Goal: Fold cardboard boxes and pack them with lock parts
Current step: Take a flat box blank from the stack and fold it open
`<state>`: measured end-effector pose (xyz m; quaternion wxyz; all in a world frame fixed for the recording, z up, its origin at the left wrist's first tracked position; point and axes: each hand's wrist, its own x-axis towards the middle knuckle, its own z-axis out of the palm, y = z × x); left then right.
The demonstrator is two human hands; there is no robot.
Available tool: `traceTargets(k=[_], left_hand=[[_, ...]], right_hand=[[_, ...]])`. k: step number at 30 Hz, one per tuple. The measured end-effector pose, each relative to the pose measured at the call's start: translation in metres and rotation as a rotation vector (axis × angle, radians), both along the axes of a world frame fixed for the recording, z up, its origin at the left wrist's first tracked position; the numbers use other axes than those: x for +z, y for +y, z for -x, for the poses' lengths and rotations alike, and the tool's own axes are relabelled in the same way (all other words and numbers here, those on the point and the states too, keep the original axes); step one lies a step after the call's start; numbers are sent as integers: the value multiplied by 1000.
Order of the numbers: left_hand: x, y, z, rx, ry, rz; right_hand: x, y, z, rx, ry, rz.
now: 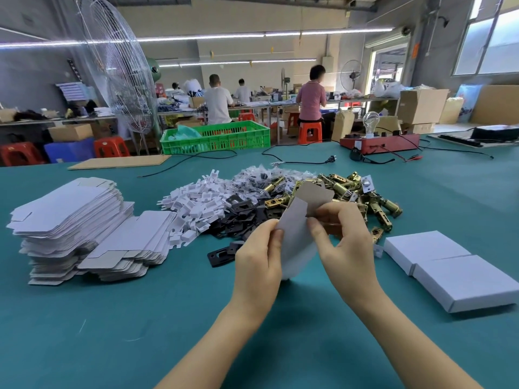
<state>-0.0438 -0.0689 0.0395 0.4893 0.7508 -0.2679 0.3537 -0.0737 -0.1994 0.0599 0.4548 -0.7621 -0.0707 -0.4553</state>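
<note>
Both hands hold one white cardboard box blank (297, 237) upright above the green table (140, 318). My left hand (259, 265) pinches its left edge. My right hand (344, 240) grips its right side, just under a grey flap that sticks up. Behind lie piles of lock parts: white plastic pieces (193, 203), black plates (238, 217) and brass latches (362, 195). Stacks of flat box blanks (75, 228) sit at the left. Two closed white boxes (449, 265) lie at the right.
A green crate (216, 137) stands at the table's far edge, with a red test unit carrying a bulb (379, 141) and black cables (303, 161) at the back right. A brown board (120, 162) lies far left. People sit at benches beyond.
</note>
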Motion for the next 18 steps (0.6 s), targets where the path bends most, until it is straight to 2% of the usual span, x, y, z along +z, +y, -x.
traceTargets(k=[4, 9, 11, 15, 18], left_hand=[[2, 0, 1, 30, -44, 3], [0, 0, 2, 2, -44, -107], [-1, 3, -1, -53, -28, -94], [-5, 3, 1, -159, -78, -28], [-7, 3, -1, -176, 24, 42]], right_hand=[[5, -9, 0, -14, 78, 212], [10, -5, 7, 123, 83, 103], [12, -1, 9, 179, 73, 106], [10, 9, 12, 138, 14, 206], [9, 8, 11, 125, 1, 228]])
